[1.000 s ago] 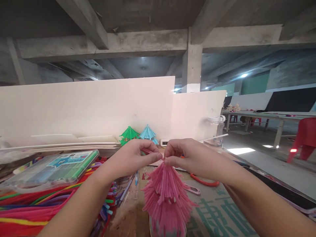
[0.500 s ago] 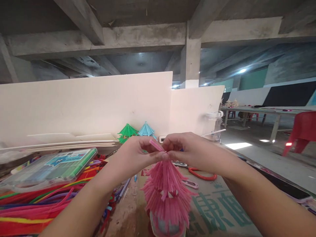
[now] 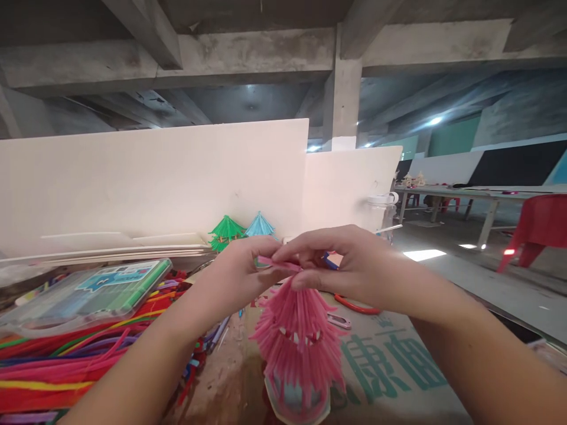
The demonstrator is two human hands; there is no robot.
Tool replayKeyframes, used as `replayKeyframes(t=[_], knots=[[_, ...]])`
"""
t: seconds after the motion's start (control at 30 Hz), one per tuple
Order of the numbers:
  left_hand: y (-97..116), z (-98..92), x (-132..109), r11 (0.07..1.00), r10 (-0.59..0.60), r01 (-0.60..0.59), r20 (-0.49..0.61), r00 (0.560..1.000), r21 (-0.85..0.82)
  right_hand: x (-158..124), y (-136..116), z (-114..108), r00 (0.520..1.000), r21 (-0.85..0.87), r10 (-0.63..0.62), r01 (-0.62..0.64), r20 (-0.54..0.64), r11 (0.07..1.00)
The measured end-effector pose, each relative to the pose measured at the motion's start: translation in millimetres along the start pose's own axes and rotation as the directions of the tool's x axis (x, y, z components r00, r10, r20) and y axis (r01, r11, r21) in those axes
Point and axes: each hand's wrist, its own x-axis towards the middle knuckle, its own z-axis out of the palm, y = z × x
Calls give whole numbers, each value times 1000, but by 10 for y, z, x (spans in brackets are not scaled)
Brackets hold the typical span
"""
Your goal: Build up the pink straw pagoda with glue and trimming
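Observation:
A pink pagoda-like model (image 3: 301,345) with two tiers of fringe made of fuzzy pipe-cleaner stems stands in front of me on a pale base. At its peak, a short pink pipe cleaner (image 3: 281,264) lies sideways between my hands. My right hand (image 3: 345,262) pinches it, index finger along the strip and thumb on the peak. My left hand (image 3: 241,271) is closed at the left of the peak by the strip's end; its fingertips are partly hidden. Behind the hands stand a green fringed model (image 3: 227,231) and a light blue one (image 3: 260,224).
Loose coloured pipe cleaners (image 3: 66,366) spread at left, beside a clear plastic case (image 3: 101,289). Orange-handled scissors (image 3: 357,306) and a small cutter (image 3: 340,321) lie behind the model on printed cardboard (image 3: 398,366). A clear bottle (image 3: 381,215) stands back right, before white boards (image 3: 155,183).
The pink strip, angled upward before, now lies flatter across the peak. My right index finger has reached left over it. The view has shifted slightly.

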Motion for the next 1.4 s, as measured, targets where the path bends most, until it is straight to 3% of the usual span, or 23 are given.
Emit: replayKeyframes(t=[0.5, 0.67, 0.87, 1.0, 1.13, 1.27, 1.4], knots=[[-114, 38, 40, 986, -92, 116, 189, 978, -120, -2, -71, 50, 998, -137, 32, -39, -47, 990], [-146, 39, 35, 962, -152, 197, 227, 962, -191, -22, -50, 6, 998, -97, 23, -29, -64, 995], [-173, 59, 48, 947, -121, 178, 217, 969, -268, -24, -42, -11, 1000, 33, -23, 24, -10, 999], [-161, 51, 58, 940, -137, 198, 224, 965, -277, -45, -77, -55, 999, 58, 20, -19, -28, 998], [-150, 39, 54, 941, -149, 208, 225, 963, -267, -81, -87, -58, 997, -146, 57, -64, -55, 987], [-157, 42, 46, 944, -135, 190, 212, 968, -268, -106, -58, 18, 995, -443, 43, -77, -86, 893], [-177, 47, 45, 939, -138, 195, 208, 968, -284, -122, -42, 55, 998, -597, 2, -44, -70, 801]])
